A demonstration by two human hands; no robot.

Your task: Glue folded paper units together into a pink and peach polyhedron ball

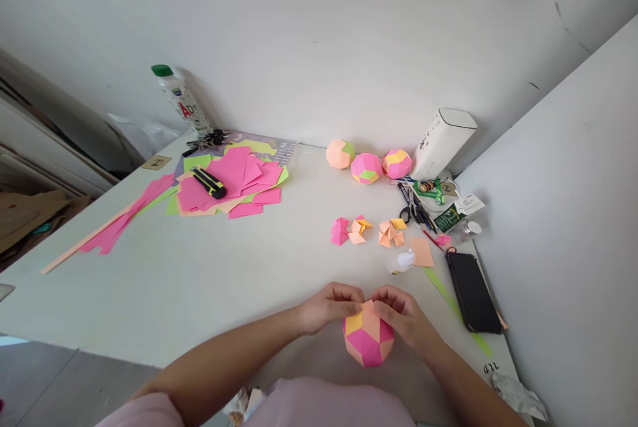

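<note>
A folded paper ball (369, 346) in pink, peach and yellow is held between my hands close to the table's front edge. My left hand (336, 307) pinches its upper left side by the yellow facet. On the upper right, my right hand (401, 313) grips it with thumb and fingers near the top. The far side of the ball is hidden. Beyond my hands lie small folded paper pieces: a pink one (339, 231), a peach and yellow one (359, 229) and another peach one (391, 232). A small white glue bottle (405, 259) lies beside a peach paper square (423, 252).
Three finished-looking paper balls (366, 168) rest by the wall, beside a white box-like container (443, 143). Scissors (409, 208), pens and a black phone (473, 292) are at right. Leftward, a box cutter (209, 182) tops coloured paper (244, 174); a bottle (182, 100) stands behind.
</note>
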